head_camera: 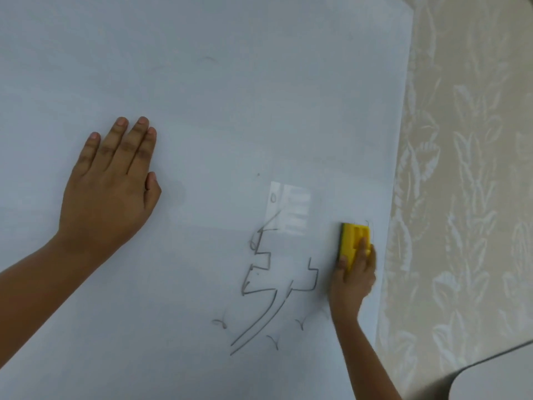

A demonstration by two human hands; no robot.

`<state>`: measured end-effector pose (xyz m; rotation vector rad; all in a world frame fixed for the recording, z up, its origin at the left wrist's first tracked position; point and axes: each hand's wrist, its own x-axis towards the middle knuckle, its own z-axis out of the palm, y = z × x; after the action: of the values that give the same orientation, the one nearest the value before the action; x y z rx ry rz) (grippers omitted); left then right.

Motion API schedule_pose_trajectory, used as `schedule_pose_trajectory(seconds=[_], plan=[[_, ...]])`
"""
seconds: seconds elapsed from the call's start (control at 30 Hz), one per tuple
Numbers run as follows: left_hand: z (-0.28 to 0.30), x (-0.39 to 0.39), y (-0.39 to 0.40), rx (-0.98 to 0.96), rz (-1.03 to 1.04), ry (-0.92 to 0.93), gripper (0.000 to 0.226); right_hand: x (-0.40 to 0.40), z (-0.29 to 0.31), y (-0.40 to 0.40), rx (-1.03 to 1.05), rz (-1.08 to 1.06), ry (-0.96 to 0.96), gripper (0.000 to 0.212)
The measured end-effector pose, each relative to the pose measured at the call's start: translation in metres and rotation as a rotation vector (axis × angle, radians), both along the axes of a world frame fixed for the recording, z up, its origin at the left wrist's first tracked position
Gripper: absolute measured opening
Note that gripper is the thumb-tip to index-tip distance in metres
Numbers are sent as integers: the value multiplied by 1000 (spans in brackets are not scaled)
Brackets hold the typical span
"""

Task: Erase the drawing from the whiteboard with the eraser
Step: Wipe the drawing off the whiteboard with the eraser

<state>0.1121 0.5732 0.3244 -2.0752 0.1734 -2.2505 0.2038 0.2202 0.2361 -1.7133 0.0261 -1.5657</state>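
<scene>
A white whiteboard (pixel 202 82) fills most of the head view. A thin dark line drawing (pixel 259 272), a stepped tree-like outline with small bird marks around it, sits at lower centre-right. My right hand (pixel 353 277) grips a yellow eraser (pixel 353 241) pressed flat on the board just right of the drawing, near the board's right edge. The drawing's right side looks partly wiped away. My left hand (pixel 111 186) lies flat on the board at the left, fingers together, holding nothing.
Beige wallpaper (pixel 467 168) with a pale leaf pattern runs along the right of the board. A rounded grey-white surface (pixel 496 382) shows at the bottom right corner. A bright window reflection (pixel 291 209) sits on the board above the drawing.
</scene>
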Motion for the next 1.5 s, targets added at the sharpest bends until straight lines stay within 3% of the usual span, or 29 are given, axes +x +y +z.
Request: schedule_pose_trajectory(seconds=[0.07, 0.1, 0.2, 0.27, 0.33, 0.4, 0.47, 0.6, 0.63, 0.7, 0.8, 0.9, 1.03, 1.1, 1.23, 1.33, 1.37, 1.5], plan=[[1, -1, 1, 3, 7, 8, 51, -3, -22, 8, -231, 22, -49, 58], [0, -2, 0, 5, 6, 18, 52, -2, -24, -2, -228, 4, -34, 59], [1, -3, -2, -8, 7, 24, 51, 15, 1, -41, 303, -39, 107, 50], [-1, -3, -2, -9, 16, 20, 51, 19, 34, -42, 429, -64, 175, 51], [-1, -2, -1, -6, 16, 17, 51, 15, 51, -21, 223, -71, 94, 51], [0, -2, 0, -8, 11, 21, 51, 11, 38, -6, -75, -40, -30, 51], [0, -3, -1, -11, 9, 25, 51, 9, 18, -16, -227, -62, -40, 54], [0, -4, -2, -11, 13, 22, 51, 9, 41, -33, 183, -122, 146, 51], [0, -4, -2, -7, 13, 22, 51, 6, 52, -20, 196, -130, 160, 52], [0, -3, -1, -5, 14, 21, 52, -5, 58, 20, 23, -118, 67, 52], [-1, -2, 0, -7, 15, 16, 52, -26, 9, 81, -416, -112, -140, 50], [-1, -4, 0, -1, 19, 24, 52, -38, -37, 89, -611, -141, -101, 46], [-2, -5, 0, 0, 29, 25, 52, -35, 20, 76, -94, -131, 46, 50], [-3, -4, 0, -3, 29, 27, 53, -34, 52, 92, 2, -120, 80, 54], [-1, -4, 0, -4, 23, 26, 55, -56, 32, 152, -421, -109, -152, 54], [-1, -5, 0, 1, 28, 31, 55, -59, -18, 143, -651, -69, -143, 49], [-2, -5, -1, 0, 29, 34, 55, -57, -23, 126, -614, -82, -103, 49], [-3, -7, -1, -16, 36, 29, 53, -45, 27, 91, -109, -69, 90, 54]])
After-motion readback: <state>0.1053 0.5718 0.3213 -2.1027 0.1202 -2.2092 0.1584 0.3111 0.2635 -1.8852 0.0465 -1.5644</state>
